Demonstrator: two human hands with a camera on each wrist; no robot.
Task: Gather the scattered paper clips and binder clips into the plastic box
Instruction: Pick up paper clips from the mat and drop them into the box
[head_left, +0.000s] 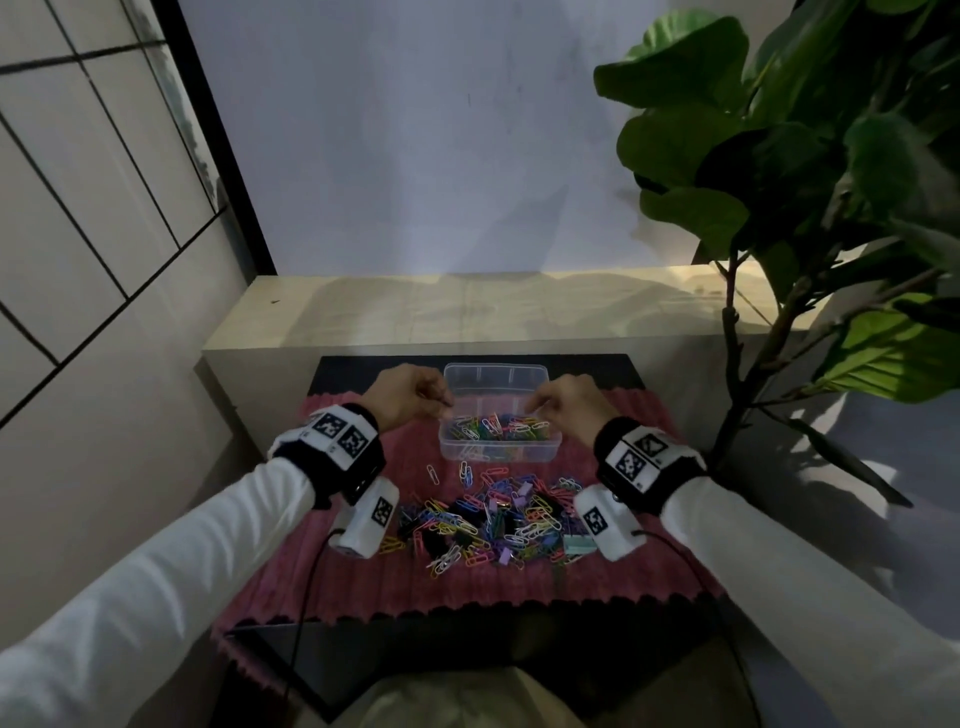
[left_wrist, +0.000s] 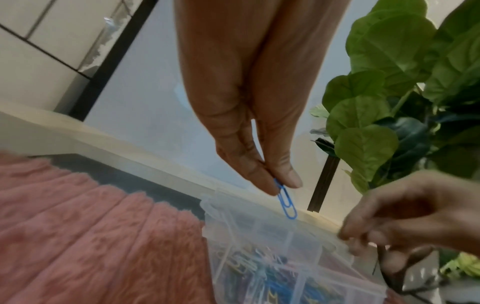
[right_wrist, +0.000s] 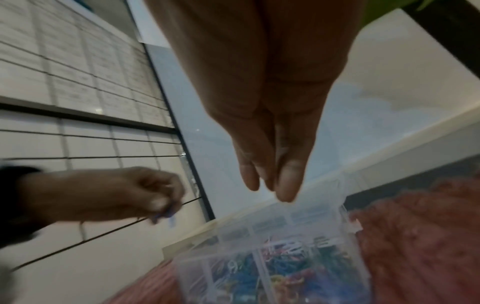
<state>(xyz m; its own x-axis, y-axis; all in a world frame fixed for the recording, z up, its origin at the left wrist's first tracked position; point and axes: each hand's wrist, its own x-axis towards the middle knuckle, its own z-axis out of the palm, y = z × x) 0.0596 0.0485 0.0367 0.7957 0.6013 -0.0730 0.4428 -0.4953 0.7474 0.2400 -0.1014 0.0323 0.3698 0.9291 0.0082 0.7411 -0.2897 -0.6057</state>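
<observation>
A clear plastic box (head_left: 496, 368) with dividers stands at the back of the pink mat, its near compartments holding several coloured paper clips. My left hand (head_left: 447, 410) hovers over the box's left edge; in the left wrist view my left hand (left_wrist: 281, 185) pinches a blue paper clip (left_wrist: 287, 202) between thumb and finger, above the box (left_wrist: 246, 226). My right hand (head_left: 535, 410) hangs over the box's right side. Seen from the right wrist, my right hand (right_wrist: 270, 185) has straight fingertips close together with no clip showing. A scattered pile of paper clips and binder clips (head_left: 498, 519) lies in front of the box.
The pink ribbed mat (head_left: 363, 582) covers a black table (head_left: 467, 654). Behind it runs a beige ledge (head_left: 467, 312) against a white wall. A large leafy plant (head_left: 779, 156) stands at the right, its stem close to my right forearm.
</observation>
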